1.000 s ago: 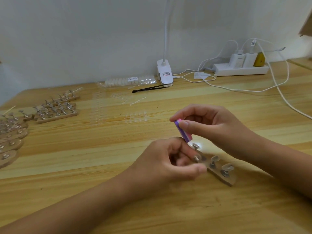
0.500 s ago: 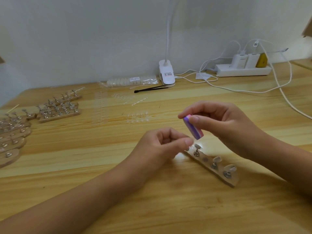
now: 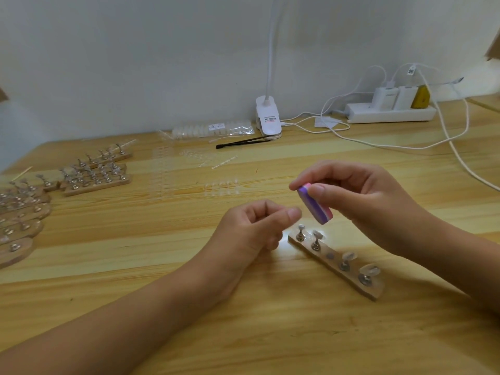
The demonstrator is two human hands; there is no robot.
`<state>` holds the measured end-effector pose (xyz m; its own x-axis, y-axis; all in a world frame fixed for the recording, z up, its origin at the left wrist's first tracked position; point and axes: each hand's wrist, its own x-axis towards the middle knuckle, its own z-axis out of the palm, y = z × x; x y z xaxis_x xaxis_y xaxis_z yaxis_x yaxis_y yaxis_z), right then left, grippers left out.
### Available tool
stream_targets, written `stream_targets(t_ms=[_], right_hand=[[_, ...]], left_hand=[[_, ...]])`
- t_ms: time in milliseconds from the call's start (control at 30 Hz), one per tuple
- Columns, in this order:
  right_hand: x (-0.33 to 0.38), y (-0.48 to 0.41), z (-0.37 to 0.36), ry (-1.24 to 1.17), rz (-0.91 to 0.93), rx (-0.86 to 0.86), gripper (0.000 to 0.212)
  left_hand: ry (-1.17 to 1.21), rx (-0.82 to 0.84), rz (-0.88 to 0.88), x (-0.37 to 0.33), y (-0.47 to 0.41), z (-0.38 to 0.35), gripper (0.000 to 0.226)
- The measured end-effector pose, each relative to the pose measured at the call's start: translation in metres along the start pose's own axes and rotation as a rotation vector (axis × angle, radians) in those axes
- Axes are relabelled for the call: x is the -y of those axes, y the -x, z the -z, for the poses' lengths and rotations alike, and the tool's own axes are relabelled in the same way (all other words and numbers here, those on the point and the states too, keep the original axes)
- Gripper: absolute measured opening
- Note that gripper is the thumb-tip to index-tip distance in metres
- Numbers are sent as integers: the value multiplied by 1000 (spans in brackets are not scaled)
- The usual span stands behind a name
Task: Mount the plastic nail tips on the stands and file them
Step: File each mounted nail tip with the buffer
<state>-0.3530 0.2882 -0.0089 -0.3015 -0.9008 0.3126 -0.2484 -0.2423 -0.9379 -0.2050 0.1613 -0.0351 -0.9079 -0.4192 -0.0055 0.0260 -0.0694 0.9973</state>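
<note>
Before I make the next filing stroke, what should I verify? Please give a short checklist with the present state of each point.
1. Buffer block firmly held: ok, the right hand pinches it between thumb and fingers.
2. Left hand holds a nail tip: cannot tell, its curled fingers hide whatever is there.
3. Wooden base lies flat on the table: ok.
4. Every spot on the base is filled: not ok, the middle spot shows only a metal disc.
5. Block apart from the mounted stands: ok, it hangs above the far end of the base.
</note>
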Motion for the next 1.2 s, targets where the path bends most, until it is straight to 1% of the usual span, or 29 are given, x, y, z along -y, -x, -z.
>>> stream_targets(t_ms=[33, 100, 200, 300, 367, 433, 467, 533, 600, 667, 733, 800, 867, 967, 1000, 1067, 1200], right_hand=[[1, 1, -1, -8, 3, 22, 16], [1, 2, -5, 0, 10, 45, 18], [-1, 1, -9, 45, 10, 21, 18], [-2, 0, -7, 51, 8, -7, 15], [-2, 0, -3, 35, 14, -24, 13], [0, 1, 0, 31, 26, -13, 12], [0, 1, 0, 23, 29, 2, 12], [-1, 2, -4, 4, 25, 32, 13], [-2, 2, -9, 20, 21, 30, 14], [-3, 1, -11, 33, 11, -15, 12], [-5, 0, -10, 30, 5, -73, 15], [-5, -1, -6, 15, -1, -106, 11], [-5, -2, -1, 1, 1, -84, 12], [-4, 0, 1, -4, 19, 25, 11], [-4, 0, 0, -1, 30, 44, 11], [-4, -1, -5, 11, 39, 20, 13], [-8, -5, -8, 81, 34, -39, 22]], left_hand=[[8, -8, 1, 1, 0, 0, 26], [-32, 23, -36, 2, 2, -2, 13], [-108, 86, -95, 4, 6, -6, 8], [-115, 86, -89, 3, 7, -6, 12], [-49, 52, -54, 0, 5, -5, 16], [5, 3, -18, 0, 3, -3, 24], [14, -4, -13, 1, 2, -2, 23], [-12, 40, -32, 2, 3, -2, 16], [-47, 80, -61, 1, 5, -4, 17], [-62, 88, -71, 2, 5, -5, 16], [-114, 96, -59, 2, 6, -7, 14], [-112, 99, -48, 1, 6, -8, 13], [-51, 65, -26, -1, 5, -6, 14], [-8, 5, 6, -2, 2, -4, 19], [-13, 6, -3, -1, 2, -3, 18], [-55, 37, -38, 1, 3, -4, 14], [-173, 88, -64, 5, 6, -8, 23]])
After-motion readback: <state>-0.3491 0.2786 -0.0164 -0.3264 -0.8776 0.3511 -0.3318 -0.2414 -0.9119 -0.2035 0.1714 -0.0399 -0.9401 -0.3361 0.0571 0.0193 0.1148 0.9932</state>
